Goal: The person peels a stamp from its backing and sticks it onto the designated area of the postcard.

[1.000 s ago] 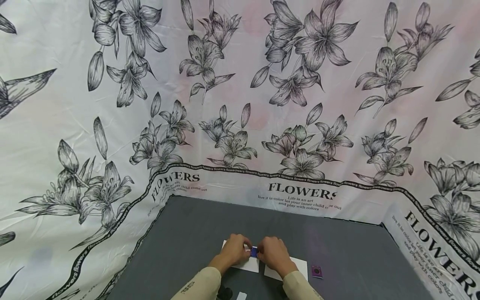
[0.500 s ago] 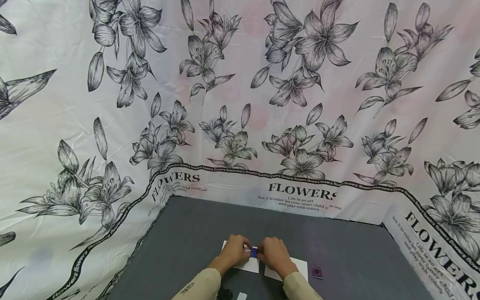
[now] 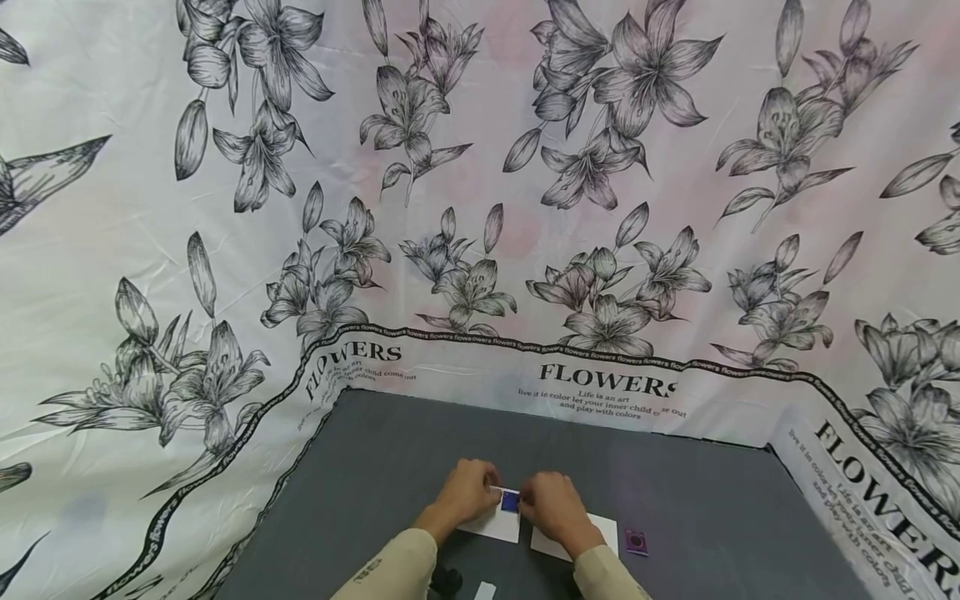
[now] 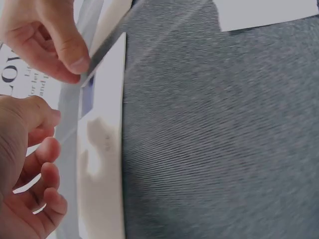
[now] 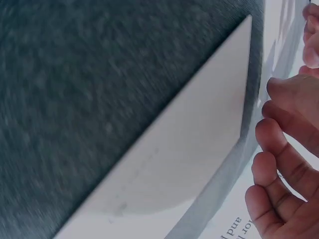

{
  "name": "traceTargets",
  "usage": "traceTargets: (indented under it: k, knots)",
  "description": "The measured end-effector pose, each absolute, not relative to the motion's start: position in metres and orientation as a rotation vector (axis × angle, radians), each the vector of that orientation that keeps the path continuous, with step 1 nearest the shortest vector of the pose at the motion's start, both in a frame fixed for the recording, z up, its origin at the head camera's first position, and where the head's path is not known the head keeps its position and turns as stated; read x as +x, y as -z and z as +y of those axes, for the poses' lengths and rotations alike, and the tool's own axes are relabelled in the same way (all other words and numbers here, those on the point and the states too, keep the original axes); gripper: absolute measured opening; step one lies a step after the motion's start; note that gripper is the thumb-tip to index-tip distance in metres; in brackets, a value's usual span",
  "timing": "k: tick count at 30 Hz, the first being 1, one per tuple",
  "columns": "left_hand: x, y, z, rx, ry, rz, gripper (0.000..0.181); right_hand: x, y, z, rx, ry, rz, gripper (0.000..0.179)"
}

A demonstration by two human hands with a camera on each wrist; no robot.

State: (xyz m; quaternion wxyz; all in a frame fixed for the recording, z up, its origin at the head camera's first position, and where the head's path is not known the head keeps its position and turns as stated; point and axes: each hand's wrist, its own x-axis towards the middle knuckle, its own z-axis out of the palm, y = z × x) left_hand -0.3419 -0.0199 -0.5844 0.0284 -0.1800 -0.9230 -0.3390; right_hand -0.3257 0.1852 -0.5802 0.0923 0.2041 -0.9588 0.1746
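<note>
At the lower centre of the head view, a small glossy blue square [image 3: 510, 501] is pinched between the curled fingers of the left hand [image 3: 467, 491] and the right hand [image 3: 550, 506], just above a flat white card [image 3: 497, 525]. A second white card [image 3: 558, 546] and a purple packet [image 3: 636, 542] lie on the woven grey mat [image 3: 697, 500].

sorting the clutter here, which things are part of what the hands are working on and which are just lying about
In hand: left hand and right hand on the small blue piece, over the white card.

Lying about: second white card, purple piece, white slip, floral cloth.
</note>
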Motion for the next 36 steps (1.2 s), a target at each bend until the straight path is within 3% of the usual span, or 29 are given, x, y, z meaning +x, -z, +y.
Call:
traceTargets:
  k: [13,36]
  knots:
    - [-0.341,0.553,-0.019,-0.697,0.834,-2.784,0.026,-0.322,0.553,0.202,0.581,-0.507,-2.805,0.006]
    - [-0.331,0.545,0.0,-1.029,0.639,-2.903,0.064,-0.316,0.527,0.235,0.361,-0.525,-2.829,0.008]
